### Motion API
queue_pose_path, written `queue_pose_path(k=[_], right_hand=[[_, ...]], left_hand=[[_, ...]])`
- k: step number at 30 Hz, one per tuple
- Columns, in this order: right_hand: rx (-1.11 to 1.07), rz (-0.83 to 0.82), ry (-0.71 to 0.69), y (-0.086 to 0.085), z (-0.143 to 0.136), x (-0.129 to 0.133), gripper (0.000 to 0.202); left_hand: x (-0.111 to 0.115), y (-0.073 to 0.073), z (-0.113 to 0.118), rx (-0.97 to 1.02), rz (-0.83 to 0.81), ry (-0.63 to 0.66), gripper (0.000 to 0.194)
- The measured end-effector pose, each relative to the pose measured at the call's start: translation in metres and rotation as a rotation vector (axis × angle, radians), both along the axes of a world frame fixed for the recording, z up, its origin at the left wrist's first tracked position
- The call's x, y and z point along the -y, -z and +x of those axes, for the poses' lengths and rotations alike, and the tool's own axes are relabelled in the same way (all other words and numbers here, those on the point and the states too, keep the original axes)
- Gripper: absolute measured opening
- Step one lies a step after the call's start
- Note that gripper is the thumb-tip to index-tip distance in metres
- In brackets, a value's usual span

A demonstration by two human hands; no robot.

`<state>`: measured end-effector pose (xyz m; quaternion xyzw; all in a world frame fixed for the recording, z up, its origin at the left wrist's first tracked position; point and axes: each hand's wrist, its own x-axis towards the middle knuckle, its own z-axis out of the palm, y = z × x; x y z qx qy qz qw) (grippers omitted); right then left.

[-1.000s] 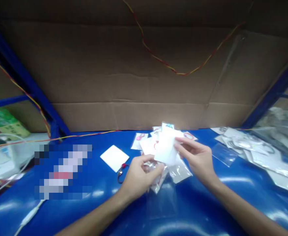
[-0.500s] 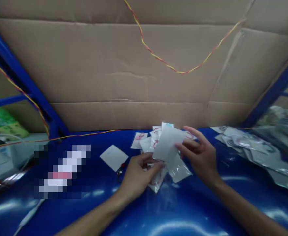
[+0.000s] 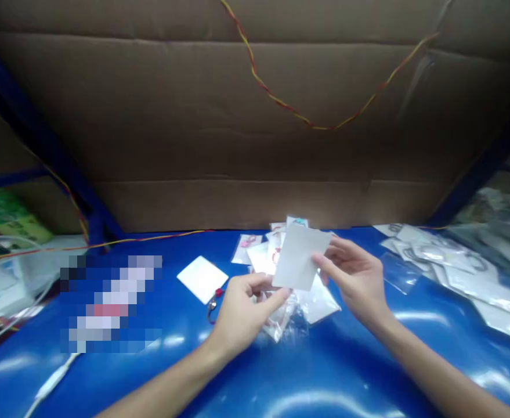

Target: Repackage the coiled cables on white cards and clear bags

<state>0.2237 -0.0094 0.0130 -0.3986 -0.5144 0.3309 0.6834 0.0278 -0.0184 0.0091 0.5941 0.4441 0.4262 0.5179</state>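
A plain white card (image 3: pixel 302 255) is held up, tilted, between my two hands. My right hand (image 3: pixel 357 276) grips its right edge, thumb on the front face and fingers behind. My left hand (image 3: pixel 243 310) is closed at the lower left corner, its thumb and forefinger on the edge. Under and behind the card lies a heap of small clear packets (image 3: pixel 281 319), some with pink or red bands inside. Left of my left hand are another white card (image 3: pixel 201 278) and a small dark cord loop with a red piece (image 3: pixel 213 305).
A larger pile of flat packets (image 3: pixel 463 267) lies at the right, beside a clear plastic bag (image 3: pixel 400 273). A pixelated object with a white cable (image 3: pixel 52 380) is on the left. Behind the blue surface (image 3: pixel 220 377) stands a cardboard wall (image 3: pixel 237 145) with a twisted yellow-red wire (image 3: pixel 276 103).
My right forefinger, raised earlier, has folded down behind the card. The card has turned slightly more upright. The blue surface looks brighter and the cardboard darker.
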Motion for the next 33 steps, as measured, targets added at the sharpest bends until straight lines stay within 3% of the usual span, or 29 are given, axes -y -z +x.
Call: queue_pose_path(k=[8,14,21,33], right_hand=[[0.012,0.018,0.008,0.0022,0.0006,0.0009,0.029],[0.043,0.002,-0.024,-0.0016,0.0002,0.0037,0.023],[0.003,0.052,-0.067,0.0024,0.0018,-0.0001,0.03],[0.003,-0.078,-0.181,0.0049,0.0009,-0.0003,0.035]], left_hand=[[0.0002,0.0021,-0.0013,0.083,-0.128,0.027,0.049],[0.0013,0.0031,0.0004,0.101,-0.157,0.052,0.041],[0.001,0.0047,0.0004,0.085,-0.19,0.1,0.047],[0.0039,0.0059,0.0012,0.089,-0.135,0.146,0.041]])
